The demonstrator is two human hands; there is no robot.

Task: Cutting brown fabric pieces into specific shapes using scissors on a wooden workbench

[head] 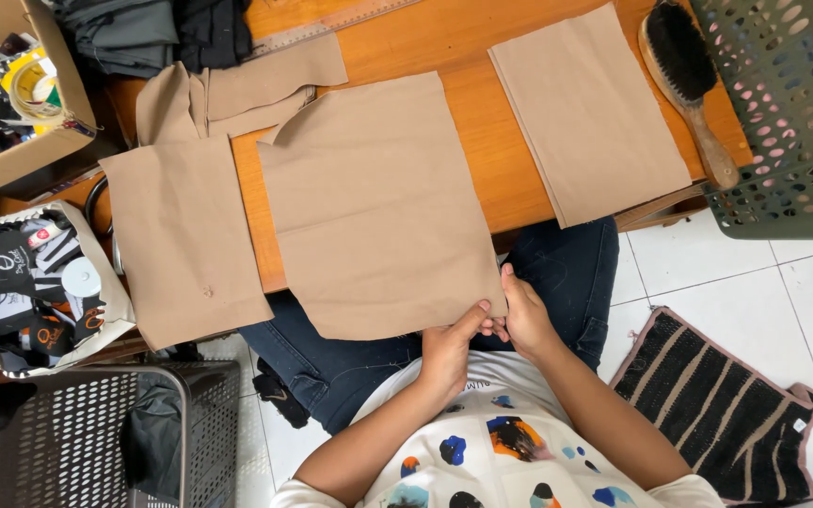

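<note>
A large tan fabric panel (378, 207) lies across the front edge of the wooden table (468, 103) and hangs over my lap. My left hand (449, 350) and my right hand (523, 315) both pinch its near right corner, thumbs on top. A second tan panel (181, 235) overlaps the table's left end, and a third tan panel (587, 113) lies at the right. Smaller tan cut pieces (237, 94) are piled at the back left.
A wooden brush (689, 85) lies at the table's right end beside a green perforated basket (783, 122). A cardboard box (11, 94) and a bag of printed items (35, 282) stand left. A dark mesh basket (87, 433) and a striped mat (722, 404) are on the tiled floor.
</note>
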